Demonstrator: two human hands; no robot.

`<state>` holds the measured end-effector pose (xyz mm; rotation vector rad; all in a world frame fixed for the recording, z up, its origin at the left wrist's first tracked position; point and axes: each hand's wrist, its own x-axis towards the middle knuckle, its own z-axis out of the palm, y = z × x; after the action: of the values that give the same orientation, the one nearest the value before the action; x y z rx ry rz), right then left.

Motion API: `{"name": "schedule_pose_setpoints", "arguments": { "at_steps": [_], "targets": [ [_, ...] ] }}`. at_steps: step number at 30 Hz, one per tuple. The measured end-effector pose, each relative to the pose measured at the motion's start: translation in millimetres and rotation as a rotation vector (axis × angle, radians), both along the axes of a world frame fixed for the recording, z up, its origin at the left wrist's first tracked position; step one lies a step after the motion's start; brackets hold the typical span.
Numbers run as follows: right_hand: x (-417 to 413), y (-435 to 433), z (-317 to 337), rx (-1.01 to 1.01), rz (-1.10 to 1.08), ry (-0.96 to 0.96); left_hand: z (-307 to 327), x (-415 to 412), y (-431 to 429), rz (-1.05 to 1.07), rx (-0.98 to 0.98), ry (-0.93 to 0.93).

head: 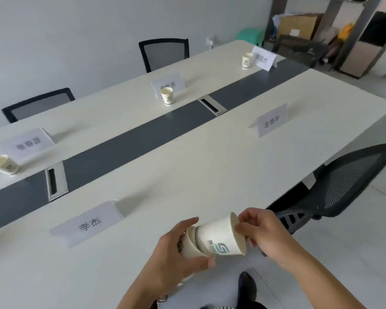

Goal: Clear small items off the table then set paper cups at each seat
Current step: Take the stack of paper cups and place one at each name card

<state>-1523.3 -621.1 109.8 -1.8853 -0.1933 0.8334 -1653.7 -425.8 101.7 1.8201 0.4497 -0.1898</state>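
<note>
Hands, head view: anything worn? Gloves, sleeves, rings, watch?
The left hand and right hand are both bare: no gloves, no rings visible. The left forearm and right forearm are bare to the frame edge, with no sleeve, watch or band in view.

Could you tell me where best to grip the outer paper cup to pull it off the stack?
Pinch the outer cup at its rim, coming from the right: the stack lies sideways, mouth facing right, with the left hand gripping the base end.
</note>
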Motion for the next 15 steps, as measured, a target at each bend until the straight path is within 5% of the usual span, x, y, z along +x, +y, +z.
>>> {"name": "schedule_pose_setpoints", "arguments": {
  "at_steps": [6, 15],
  "targets": [
    [95.2, 23.0, -5.6, 0.019, 0.06, -0.091, -4.3, 3.2, 9.7, 0.398, 0.098, 0.055],
    [135.5, 165.5, -41.5, -0.073, 0.43, -0.15, -10.7, -42.0, 28.6, 0.848, 0.016, 0.111]
  ]
}}
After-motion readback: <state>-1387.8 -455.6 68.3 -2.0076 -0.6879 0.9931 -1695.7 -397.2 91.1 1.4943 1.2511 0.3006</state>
